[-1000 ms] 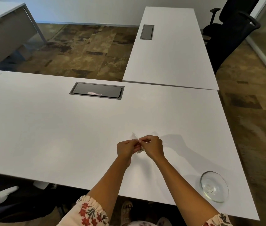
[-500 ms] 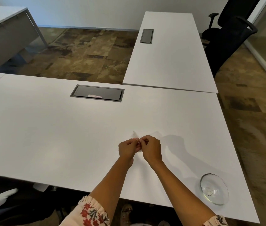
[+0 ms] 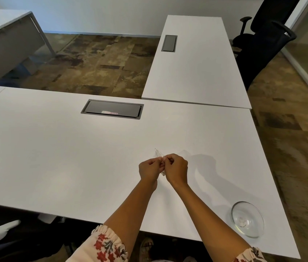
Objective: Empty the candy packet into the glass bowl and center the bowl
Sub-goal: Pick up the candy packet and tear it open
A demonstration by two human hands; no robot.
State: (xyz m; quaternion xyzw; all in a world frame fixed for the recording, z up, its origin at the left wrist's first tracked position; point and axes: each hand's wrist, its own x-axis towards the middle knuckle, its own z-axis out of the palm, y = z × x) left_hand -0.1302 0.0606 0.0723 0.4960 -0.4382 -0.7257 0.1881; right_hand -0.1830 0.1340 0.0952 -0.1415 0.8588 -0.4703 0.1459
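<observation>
Because the clear candy packet [image 3: 159, 157] looks thin, crinkly and slippery, it is best pinched at its top edge, where a tear would likely start. Both the left hand [image 3: 150, 170] and right hand [image 3: 176, 170] are clamped on it, fingertips meeting above the surface [image 3: 55, 157]. Well right of the right hand, nearer the person, sits the fragile glass bowl [image 3: 247, 219].

A white table [image 3: 55, 157] carries a clear glass bowl [image 3: 247, 219] near its front right corner and has a dark rectangular cable hatch [image 3: 112, 111] set flush in its far middle, with a second white table [image 3: 196, 72] butted against its far edge.
</observation>
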